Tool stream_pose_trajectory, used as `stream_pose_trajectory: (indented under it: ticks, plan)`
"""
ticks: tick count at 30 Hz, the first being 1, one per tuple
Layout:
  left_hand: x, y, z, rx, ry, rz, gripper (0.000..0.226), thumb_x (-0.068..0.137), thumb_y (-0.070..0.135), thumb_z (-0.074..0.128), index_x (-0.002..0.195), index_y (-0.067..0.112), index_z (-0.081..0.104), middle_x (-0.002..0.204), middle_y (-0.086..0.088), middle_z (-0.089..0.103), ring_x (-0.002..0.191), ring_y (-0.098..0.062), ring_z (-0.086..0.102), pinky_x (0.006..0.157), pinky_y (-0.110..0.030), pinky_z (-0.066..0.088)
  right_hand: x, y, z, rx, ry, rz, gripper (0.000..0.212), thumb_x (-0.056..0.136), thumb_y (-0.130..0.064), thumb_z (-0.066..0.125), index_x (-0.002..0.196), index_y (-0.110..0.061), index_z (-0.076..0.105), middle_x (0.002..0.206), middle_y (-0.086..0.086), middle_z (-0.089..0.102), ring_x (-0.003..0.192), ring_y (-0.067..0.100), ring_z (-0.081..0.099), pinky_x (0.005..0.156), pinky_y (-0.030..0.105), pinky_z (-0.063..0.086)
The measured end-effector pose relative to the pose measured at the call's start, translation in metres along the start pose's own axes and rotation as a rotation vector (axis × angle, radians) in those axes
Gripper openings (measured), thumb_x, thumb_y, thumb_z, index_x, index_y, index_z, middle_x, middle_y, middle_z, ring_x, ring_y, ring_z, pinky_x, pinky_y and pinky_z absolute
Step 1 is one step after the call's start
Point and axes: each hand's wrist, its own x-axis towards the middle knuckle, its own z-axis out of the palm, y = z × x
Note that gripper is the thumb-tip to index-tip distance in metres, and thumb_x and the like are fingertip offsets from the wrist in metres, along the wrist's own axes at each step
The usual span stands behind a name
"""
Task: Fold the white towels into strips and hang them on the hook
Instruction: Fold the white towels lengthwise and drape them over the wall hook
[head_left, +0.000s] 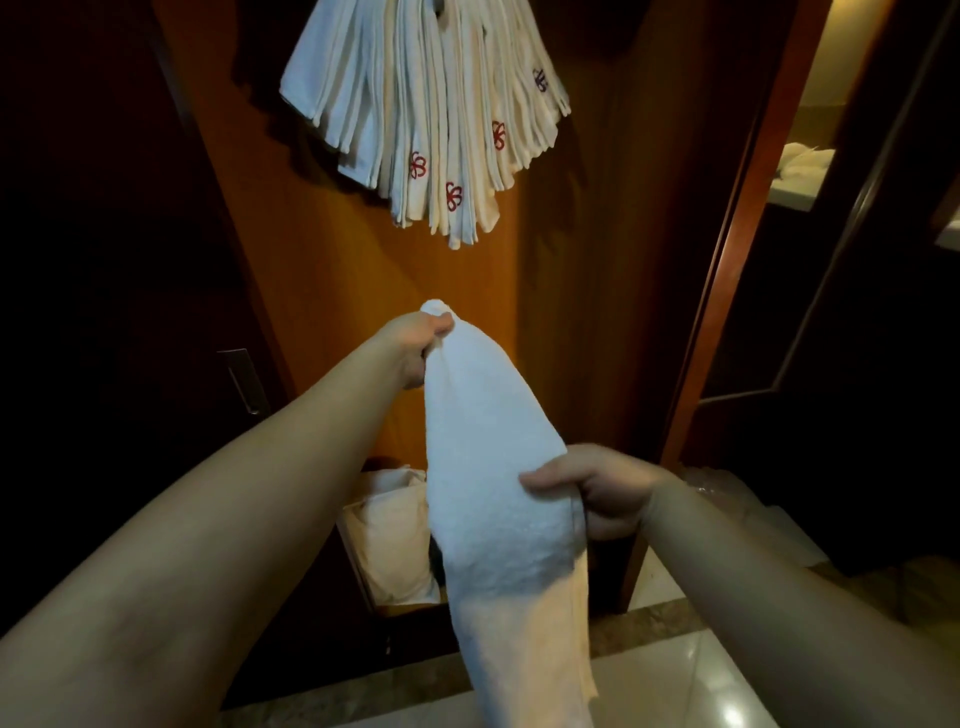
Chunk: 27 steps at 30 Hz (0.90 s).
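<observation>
A white towel (488, 467) hangs lengthwise between my hands as a long narrow strip. My left hand (421, 345) pinches its upper end, held out toward the wooden panel. My right hand (597, 488) grips the towel's right edge about halfway down, thumb on the front. The lower end dangles past the bottom of the view. High on the panel, several folded white towels (426, 109) with red flower emblems fan out from a dark hook (439, 6), which is mostly hidden at the top edge.
An orange-brown wooden panel (332, 270) stands straight ahead. Below it sits a basket (358, 551) holding pale towels. A dark door with a metal handle (244, 382) is at left. An open doorway at right shows a counter (795, 187). Glossy tiles (691, 675) cover the floor.
</observation>
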Motion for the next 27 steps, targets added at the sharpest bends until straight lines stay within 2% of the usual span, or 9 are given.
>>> stream_pose_trajectory:
  ticks: [2, 5, 8, 11, 13, 16, 19, 22, 27]
  plan:
    - [0.003, -0.007, -0.002, 0.039, -0.085, 0.006, 0.033, 0.102, 0.034, 0.056, 0.123, 0.009, 0.055, 0.098, -0.012, 0.071, 0.078, -0.026, 0.074, 0.062, -0.035, 0.06, -0.001, -0.014, 0.006, 0.037, -0.005, -0.059, 0.07, 0.044, -0.025, 0.101, 0.105, -0.001, 0.076, 0.112, 0.016, 0.073, 0.103, 0.029, 0.072, 0.083, 0.036, 0.06]
    - [0.007, -0.02, -0.008, 0.086, -0.208, -0.049, 0.058, 0.104, 0.052, 0.038, 0.133, 0.004, 0.054, 0.117, -0.018, 0.067, 0.107, -0.033, 0.067, 0.076, -0.044, 0.052, 0.001, -0.037, 0.01, -0.005, 0.032, -0.17, 0.054, 0.06, -0.038, 0.092, 0.105, -0.011, 0.08, 0.116, 0.013, 0.073, 0.108, 0.027, 0.07, 0.087, 0.036, 0.059]
    - [0.0, -0.031, -0.008, 0.094, -0.211, -0.024, 0.047, 0.104, 0.05, 0.041, 0.109, 0.01, 0.065, 0.087, -0.01, 0.076, 0.071, -0.025, 0.073, 0.057, -0.031, 0.054, 0.003, -0.06, 0.011, -0.041, 0.144, -0.289, 0.042, 0.081, -0.044, 0.067, 0.11, -0.015, 0.078, 0.123, 0.012, 0.07, 0.115, 0.029, 0.067, 0.091, 0.037, 0.057]
    - [-0.013, -0.045, -0.003, 0.02, -0.03, 0.277, 0.034, 0.104, 0.044, 0.047, 0.109, 0.016, 0.066, 0.1, -0.005, 0.068, 0.08, -0.019, 0.065, 0.07, -0.032, 0.051, 0.007, -0.075, 0.006, -0.075, 0.312, -0.364, 0.042, 0.084, -0.043, 0.067, 0.114, -0.014, 0.073, 0.121, 0.012, 0.071, 0.113, 0.028, 0.068, 0.09, 0.038, 0.057]
    - [-0.032, -0.058, -0.003, 0.059, 0.123, 0.552, 0.019, 0.102, 0.041, 0.049, 0.104, 0.026, 0.061, 0.103, 0.003, 0.065, 0.085, -0.01, 0.06, 0.072, -0.024, 0.046, 0.009, -0.083, 0.006, -0.181, 0.391, -0.385, 0.036, 0.086, -0.046, 0.063, 0.104, -0.019, 0.079, 0.115, 0.008, 0.074, 0.11, 0.024, 0.07, 0.091, 0.036, 0.056]
    - [-0.073, -0.083, 0.0, 0.154, 0.12, 0.898, 0.014, 0.09, 0.044, 0.056, 0.103, 0.038, 0.054, 0.104, 0.014, 0.056, 0.092, 0.008, 0.056, 0.071, -0.007, 0.045, 0.012, -0.093, 0.01, -0.281, 0.458, -0.428, 0.032, 0.086, -0.05, 0.061, 0.094, -0.028, 0.082, 0.109, 0.005, 0.076, 0.106, 0.021, 0.072, 0.095, 0.036, 0.053]
    - [-0.085, -0.102, 0.009, 0.404, 0.031, 1.008, 0.032, 0.083, 0.055, 0.056, 0.109, 0.039, 0.05, 0.105, 0.022, 0.046, 0.099, 0.001, 0.053, 0.079, -0.017, 0.05, 0.018, -0.102, 0.018, -0.295, 0.487, -0.49, 0.037, 0.094, -0.049, 0.056, 0.104, -0.019, 0.077, 0.11, 0.004, 0.076, 0.105, 0.02, 0.072, 0.095, 0.036, 0.052]
    - [-0.076, -0.102, 0.018, 0.571, 0.146, 1.008, 0.042, 0.084, 0.052, 0.058, 0.12, 0.034, 0.044, 0.114, 0.021, 0.042, 0.107, -0.005, 0.052, 0.085, -0.031, 0.055, 0.026, -0.108, 0.028, -0.393, 0.566, -0.506, 0.042, 0.098, -0.052, 0.051, 0.118, -0.018, 0.065, 0.111, 0.006, 0.075, 0.106, 0.022, 0.071, 0.103, 0.043, 0.05]
    - [-0.06, -0.093, 0.028, 0.688, 0.324, 1.076, 0.022, 0.09, 0.037, 0.058, 0.104, 0.035, 0.04, 0.099, 0.018, 0.049, 0.086, -0.002, 0.053, 0.062, -0.022, 0.05, 0.038, -0.114, 0.035, -0.512, 0.693, -0.499, 0.061, 0.096, -0.06, 0.048, 0.135, -0.014, 0.055, 0.131, 0.009, 0.064, 0.122, 0.026, 0.061, 0.109, 0.05, 0.045]
